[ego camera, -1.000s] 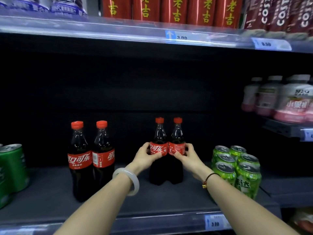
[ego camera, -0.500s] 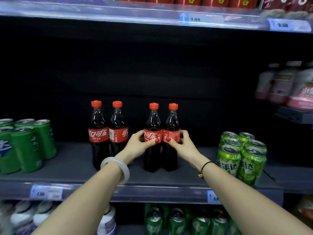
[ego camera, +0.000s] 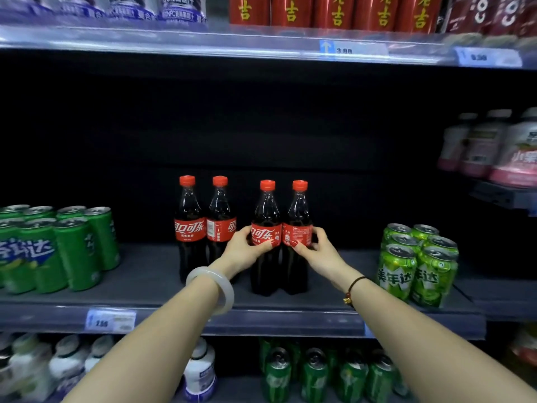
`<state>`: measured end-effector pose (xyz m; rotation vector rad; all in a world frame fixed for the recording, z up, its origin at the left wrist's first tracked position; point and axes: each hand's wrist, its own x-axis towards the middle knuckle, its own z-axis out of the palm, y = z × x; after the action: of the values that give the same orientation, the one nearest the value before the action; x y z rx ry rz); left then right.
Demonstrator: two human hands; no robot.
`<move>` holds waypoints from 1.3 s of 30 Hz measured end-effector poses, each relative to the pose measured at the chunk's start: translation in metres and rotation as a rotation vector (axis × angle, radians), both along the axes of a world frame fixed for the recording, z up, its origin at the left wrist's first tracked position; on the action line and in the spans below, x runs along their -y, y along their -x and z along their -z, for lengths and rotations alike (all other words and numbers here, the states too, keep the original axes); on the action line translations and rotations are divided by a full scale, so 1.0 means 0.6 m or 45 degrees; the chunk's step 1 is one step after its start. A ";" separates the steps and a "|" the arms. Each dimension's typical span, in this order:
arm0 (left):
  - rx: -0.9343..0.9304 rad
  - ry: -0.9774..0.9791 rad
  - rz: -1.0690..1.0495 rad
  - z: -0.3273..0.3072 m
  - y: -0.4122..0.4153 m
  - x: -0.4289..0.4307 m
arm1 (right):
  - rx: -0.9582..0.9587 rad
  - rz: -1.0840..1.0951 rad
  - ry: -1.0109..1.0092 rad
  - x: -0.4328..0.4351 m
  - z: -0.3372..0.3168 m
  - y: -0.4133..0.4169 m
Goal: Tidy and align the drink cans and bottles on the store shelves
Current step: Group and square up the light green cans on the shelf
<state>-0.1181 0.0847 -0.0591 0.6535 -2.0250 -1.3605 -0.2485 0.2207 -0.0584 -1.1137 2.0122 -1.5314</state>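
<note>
Middle shelf (ego camera: 261, 318) as landmark. At its left end, cluster of green Sprite cans (ego camera: 55, 251), tops sealed. Left of shelf centre, two cola bottles (ego camera: 205, 228) upright, touching, red caps on, dark cola up to the necks. Left hand (ego camera: 242, 247) with white bangle (ego camera: 210, 289) wraps left held cola bottle (ego camera: 266, 237) at the label; right hand (ego camera: 318, 251) with red cord bracelet (ego camera: 353, 289) grips right held cola bottle (ego camera: 299, 237) at the label. Both held bottles stand at shelf centre, pressed together, capped, full of dark cola. At the shelf's right end, light green Mirinda cans (ego camera: 418, 263), sealed. Below the shelf, white bottles (ego camera: 200, 370) and green cans (ego camera: 313, 373)
</note>
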 end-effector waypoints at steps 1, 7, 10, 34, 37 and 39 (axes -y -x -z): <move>0.047 0.002 -0.007 -0.002 0.000 0.000 | 0.003 0.001 -0.006 -0.001 -0.003 -0.003; 0.596 0.133 -0.049 0.000 -0.017 -0.011 | -0.045 0.100 -0.191 -0.024 0.001 -0.015; 0.792 0.168 0.134 -0.007 -0.017 -0.034 | -0.097 0.176 -0.261 -0.049 0.004 -0.013; 0.460 0.088 0.499 -0.052 0.225 -0.240 | -0.282 0.547 -0.113 -0.349 -0.053 0.232; 0.431 0.064 0.449 -0.048 0.265 -0.260 | -0.281 0.410 -0.197 -0.352 -0.044 0.282; 0.412 0.056 0.406 -0.048 0.285 -0.271 | -0.264 0.317 -0.214 -0.349 -0.036 0.311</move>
<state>-0.2893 0.2473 -0.0304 0.5778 -2.4962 -1.4565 -0.4351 0.4299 -0.0369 -1.0222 2.4485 -1.3724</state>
